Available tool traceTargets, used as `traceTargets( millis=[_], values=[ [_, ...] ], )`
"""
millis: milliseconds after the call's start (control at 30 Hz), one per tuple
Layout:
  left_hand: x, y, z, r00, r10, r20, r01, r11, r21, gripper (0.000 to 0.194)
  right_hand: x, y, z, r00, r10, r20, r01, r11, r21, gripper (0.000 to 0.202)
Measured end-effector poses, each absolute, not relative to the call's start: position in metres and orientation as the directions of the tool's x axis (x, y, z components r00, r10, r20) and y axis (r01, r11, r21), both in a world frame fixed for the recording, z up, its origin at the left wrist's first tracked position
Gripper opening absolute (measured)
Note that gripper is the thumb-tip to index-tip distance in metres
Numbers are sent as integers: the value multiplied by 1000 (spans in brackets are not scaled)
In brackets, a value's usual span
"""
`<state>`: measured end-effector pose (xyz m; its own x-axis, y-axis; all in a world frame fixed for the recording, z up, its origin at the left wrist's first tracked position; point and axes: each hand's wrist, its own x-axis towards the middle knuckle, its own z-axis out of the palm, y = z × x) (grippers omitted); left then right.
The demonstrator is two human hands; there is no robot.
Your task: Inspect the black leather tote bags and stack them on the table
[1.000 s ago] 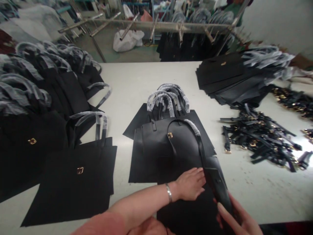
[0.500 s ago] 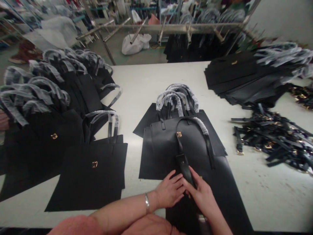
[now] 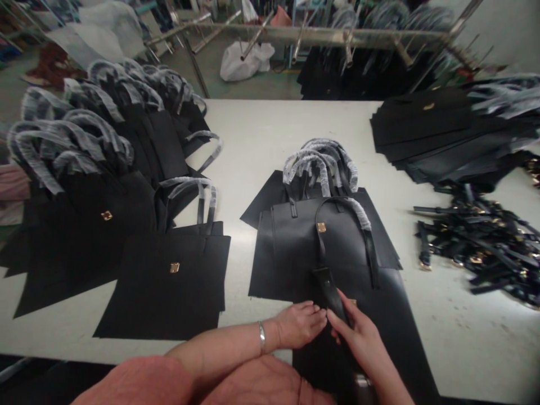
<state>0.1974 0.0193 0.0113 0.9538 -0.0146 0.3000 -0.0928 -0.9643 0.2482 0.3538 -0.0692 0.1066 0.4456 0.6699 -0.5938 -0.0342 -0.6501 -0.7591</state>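
In the head view, a black bag panel (image 3: pixel 291 244) with a gold clasp and a plastic-wrapped handle lies on a stack before me. My right hand (image 3: pixel 358 332) is closed around a long, glossy black strap-like piece (image 3: pixel 335 295). A small stud shows near its squared upper end, and something silvery shows near its lower end; its exact kind is unclear. My left hand (image 3: pixel 301 325) lies palm down on the black material, fingers stretched out, with the fingertips close to my right thumb. Another black panel (image 3: pixel 371 360) lies under both hands.
Black bag panels (image 3: pixel 169 298) with wrapped handles are piled at left. At right lie a heap of black straps with gold buckles (image 3: pixel 476 242) and fanned black panels (image 3: pixel 422 129). A metal rack (image 3: pixel 312 36) stands beyond the white table (image 3: pixel 248 124).
The view has shifted, so the table's things appear farther right and slightly higher. My left hand's fingers have drawn closer together. My right hand keeps its hold on the black piece.
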Motion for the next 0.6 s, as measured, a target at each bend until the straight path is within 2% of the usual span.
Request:
traceTargets(
  millis=[67,133,300,500,600],
  values=[
    [198,19,12,955,-13,295,-97,-958,270,24,351,-60,108,519,690,-505,46,-613,-789,80],
    [198,19,12,960,-11,279,-98,-949,298,22,346,-57,111,520,726,-449,110,-578,-808,76],
    [201,17,10,973,-60,224,-138,-927,350,15,337,-46,119,403,789,-464,237,-580,-779,60],
    [205,18,13,986,-25,165,-92,-908,409,12,332,-11,119,381,801,-462,320,-582,-747,71],
    [207,18,15,988,-5,157,-72,-903,424,12,332,-16,122,360,798,-483,329,-593,-735,66]
  ],
)
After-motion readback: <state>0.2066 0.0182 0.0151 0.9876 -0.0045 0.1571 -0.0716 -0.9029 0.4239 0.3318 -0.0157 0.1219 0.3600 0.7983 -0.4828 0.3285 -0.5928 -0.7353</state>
